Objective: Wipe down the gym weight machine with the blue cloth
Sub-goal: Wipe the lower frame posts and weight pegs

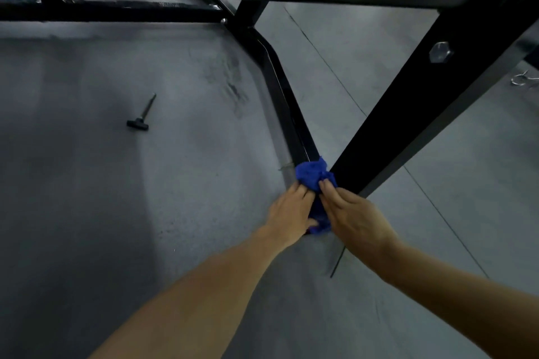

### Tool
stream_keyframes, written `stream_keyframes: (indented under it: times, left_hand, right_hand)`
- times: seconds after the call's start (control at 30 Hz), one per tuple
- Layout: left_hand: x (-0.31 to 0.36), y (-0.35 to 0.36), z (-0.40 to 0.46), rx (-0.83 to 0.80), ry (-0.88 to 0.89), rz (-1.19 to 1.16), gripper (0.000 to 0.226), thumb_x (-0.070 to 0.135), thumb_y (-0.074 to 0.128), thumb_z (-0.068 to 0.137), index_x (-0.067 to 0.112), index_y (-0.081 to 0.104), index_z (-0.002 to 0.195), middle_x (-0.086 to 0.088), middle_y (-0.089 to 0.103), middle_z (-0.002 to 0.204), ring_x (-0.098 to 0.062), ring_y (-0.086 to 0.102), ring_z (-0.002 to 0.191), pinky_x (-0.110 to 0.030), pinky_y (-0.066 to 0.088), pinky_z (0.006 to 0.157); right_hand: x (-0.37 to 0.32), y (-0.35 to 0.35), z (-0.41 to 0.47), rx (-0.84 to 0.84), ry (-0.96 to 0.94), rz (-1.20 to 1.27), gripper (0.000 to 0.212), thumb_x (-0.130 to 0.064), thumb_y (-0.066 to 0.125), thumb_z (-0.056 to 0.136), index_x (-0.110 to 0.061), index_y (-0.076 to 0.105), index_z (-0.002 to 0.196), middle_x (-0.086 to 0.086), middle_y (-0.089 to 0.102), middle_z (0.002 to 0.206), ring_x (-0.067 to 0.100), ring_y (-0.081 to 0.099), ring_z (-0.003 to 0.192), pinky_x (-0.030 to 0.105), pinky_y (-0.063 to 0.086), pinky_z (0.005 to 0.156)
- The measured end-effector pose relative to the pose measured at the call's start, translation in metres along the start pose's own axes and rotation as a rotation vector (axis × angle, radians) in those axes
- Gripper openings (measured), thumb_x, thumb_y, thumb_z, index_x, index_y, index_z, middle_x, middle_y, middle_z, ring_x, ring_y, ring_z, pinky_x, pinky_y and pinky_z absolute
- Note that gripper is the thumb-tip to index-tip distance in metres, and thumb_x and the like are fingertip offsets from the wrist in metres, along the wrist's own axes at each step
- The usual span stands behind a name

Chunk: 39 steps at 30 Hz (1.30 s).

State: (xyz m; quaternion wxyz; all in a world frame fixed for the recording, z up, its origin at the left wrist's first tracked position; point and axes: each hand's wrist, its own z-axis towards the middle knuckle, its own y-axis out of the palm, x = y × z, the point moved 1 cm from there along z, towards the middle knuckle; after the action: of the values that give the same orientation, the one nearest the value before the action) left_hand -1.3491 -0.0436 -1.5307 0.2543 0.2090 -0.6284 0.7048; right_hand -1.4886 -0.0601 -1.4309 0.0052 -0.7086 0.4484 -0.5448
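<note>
Both hands, left (pixel 291 213) and right (pixel 354 217), press the bunched cloth (pixel 313 176) with fairly straight fingers onto the frame's floor rail (pixel 287 114); next, probably, rubbing farther up the rail.

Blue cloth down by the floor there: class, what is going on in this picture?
A person is wiping the low part of a black gym machine. Both hands, the left hand and the right hand, press a bunched blue cloth onto the floor-level frame bar, where a slanted black beam meets it. A small T-handled pin lies untouched on the grey floor to the left.
</note>
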Motion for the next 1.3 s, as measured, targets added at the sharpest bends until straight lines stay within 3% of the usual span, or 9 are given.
stream_keyframes:
  times: [0.13, 0.27, 0.43, 0.57, 0.77, 0.9, 1.1, 1.2, 1.3]
  left_hand:
    - [-0.016, 0.021, -0.029, -0.087, 0.121, 0.266, 0.048, 0.035, 0.047, 0.102, 0.009, 0.054, 0.142, -0.007, 0.057, 0.143, -0.025, 0.049, 0.135, -0.036, 0.032, 0.117]
    - [-0.016, 0.032, -0.03, -0.025, 0.119, 0.335, 0.04, 0.037, 0.049, 0.103, 0.01, 0.065, 0.128, -0.006, 0.066, 0.13, -0.024, 0.056, 0.128, -0.038, 0.03, 0.12]
    - [-0.017, 0.013, -0.03, -0.229, 0.243, 0.546, 0.048, 0.043, 0.046, 0.103, 0.01, 0.061, 0.134, -0.007, 0.063, 0.135, -0.025, 0.051, 0.133, -0.038, 0.027, 0.122]
    - [-0.012, 0.001, -0.035, -0.335, 0.309, 0.681, 0.039, 0.035, 0.058, 0.099, 0.011, 0.064, 0.129, -0.007, 0.067, 0.13, -0.024, 0.057, 0.126, -0.036, 0.038, 0.115]
    - [0.013, -0.031, -0.038, -0.493, 0.288, 0.823, 0.024, 0.013, 0.053, 0.097, 0.012, 0.07, 0.113, -0.007, 0.069, 0.117, -0.027, 0.059, 0.115, -0.036, 0.046, 0.093]
    - [0.021, -0.067, -0.043, -0.42, 0.31, 0.634, 0.033, 0.024, 0.052, 0.099, 0.005, 0.06, 0.124, -0.013, 0.058, 0.128, -0.03, 0.054, 0.121, -0.039, 0.043, 0.097]
    - [0.076, -0.119, -0.039, -0.397, 0.185, 0.036, 0.024, 0.002, 0.061, 0.088, 0.004, 0.05, 0.11, -0.003, 0.047, 0.1, -0.019, 0.05, 0.088, -0.025, 0.032, 0.07]
    - [0.116, -0.138, -0.031, -0.353, 0.251, -0.061, 0.039, -0.002, 0.066, 0.083, 0.001, 0.052, 0.119, -0.012, 0.052, 0.114, -0.026, 0.054, 0.098, -0.038, 0.046, 0.082]
    - [0.151, -0.156, -0.026, -0.338, 0.409, 0.022, 0.051, 0.002, 0.067, 0.085, 0.001, 0.049, 0.134, -0.017, 0.048, 0.13, -0.031, 0.052, 0.115, -0.045, 0.046, 0.098]
  right_hand:
    - [-0.033, 0.015, 0.015, -0.032, -0.019, 0.107, 0.059, -0.021, 0.047, 0.102, 0.003, 0.027, 0.152, 0.025, 0.021, 0.161, 0.04, 0.002, 0.151, 0.044, 0.009, 0.123]
    - [-0.055, 0.025, 0.024, -0.07, 0.025, 0.223, 0.049, -0.017, 0.044, 0.103, 0.005, 0.039, 0.147, 0.027, 0.034, 0.154, 0.043, 0.011, 0.15, 0.046, 0.012, 0.122]
    - [-0.062, 0.018, 0.015, -0.068, 0.055, 0.393, 0.044, -0.016, 0.037, 0.104, 0.006, 0.046, 0.14, 0.024, 0.048, 0.144, 0.039, 0.024, 0.145, 0.042, 0.025, 0.116]
    - [-0.077, 0.006, 0.01, -0.163, 0.167, 0.604, 0.044, -0.019, 0.041, 0.103, -0.003, 0.046, 0.144, 0.015, 0.048, 0.146, 0.033, 0.029, 0.141, 0.04, 0.029, 0.114]
    - [-0.078, 0.012, 0.002, -0.128, 0.247, 1.072, 0.031, -0.015, 0.05, 0.097, -0.014, 0.067, 0.123, 0.005, 0.06, 0.127, 0.022, 0.047, 0.124, 0.029, 0.039, 0.1]
    - [-0.065, 0.005, -0.028, 0.066, 0.473, 1.309, 0.015, -0.011, 0.064, 0.088, -0.007, 0.074, 0.098, 0.013, 0.069, 0.101, 0.032, 0.06, 0.105, 0.04, 0.048, 0.087]
    - [-0.008, -0.041, -0.095, 0.07, 0.74, 1.72, 0.019, -0.013, 0.057, 0.096, -0.015, 0.068, 0.111, 0.005, 0.066, 0.097, 0.021, 0.058, 0.088, 0.03, 0.04, 0.073]
    - [0.027, -0.059, -0.134, 0.209, 0.879, 1.793, 0.02, -0.012, 0.057, 0.097, -0.016, 0.064, 0.116, -0.002, 0.063, 0.1, 0.019, 0.06, 0.093, 0.026, 0.042, 0.078]
    - [0.058, -0.081, -0.17, 0.298, 0.947, 1.824, 0.028, -0.009, 0.053, 0.099, -0.02, 0.059, 0.125, -0.003, 0.062, 0.109, 0.017, 0.06, 0.1, 0.028, 0.049, 0.087]
